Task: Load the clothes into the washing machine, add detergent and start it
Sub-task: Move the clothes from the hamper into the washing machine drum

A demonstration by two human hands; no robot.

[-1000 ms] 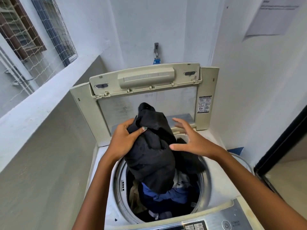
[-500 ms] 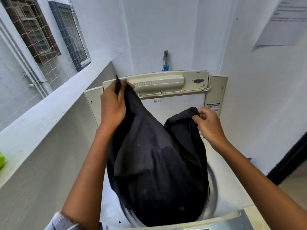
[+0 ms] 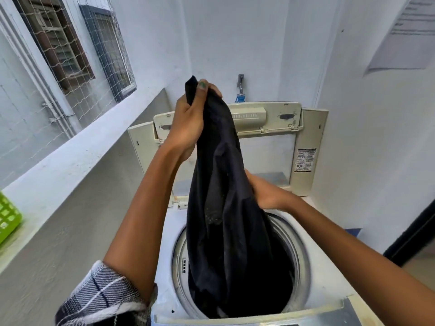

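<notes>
Washer (image 3: 334,274) is a top-loader, lid (image 3: 266,128) folded up and back against the wall. Drum (image 3: 300,252) mouth open; the lower end of a black garment (image 3: 226,208) hangs into it and fills most of the opening. Anything under it is hidden.

Left hand (image 3: 188,123) is raised high above the drum, fingers and thumb clamped on the garment's top end, a short tip of cloth poking out above the fist. Right hand (image 3: 263,191) is lower, near the drum's back rim, gripping the garment's right side about midway; its fingertips are buried in the cloth.

Around: tap (image 3: 240,90) with a blue fitting on the back wall, just above the lid. Ledge (image 3: 77,151) runs along the left, with a green basket (image 3: 8,220) at the frame edge; basket contents not visible. Meshed window (image 3: 70,48) above the ledge. Paper notice (image 3: 407,34) on the right wall, text unreadable. Sticker (image 3: 306,160) on the lid's right panel. Control panel (image 3: 329,316) edge at the bottom. Plaid sleeve (image 3: 101,300) on the left arm.

Garment blocks the view into the drum and part of the lid.

Garment: dark, near black, matte, draped in long vertical folds, wider at the bottom, faint pale specks on the front.
</notes>
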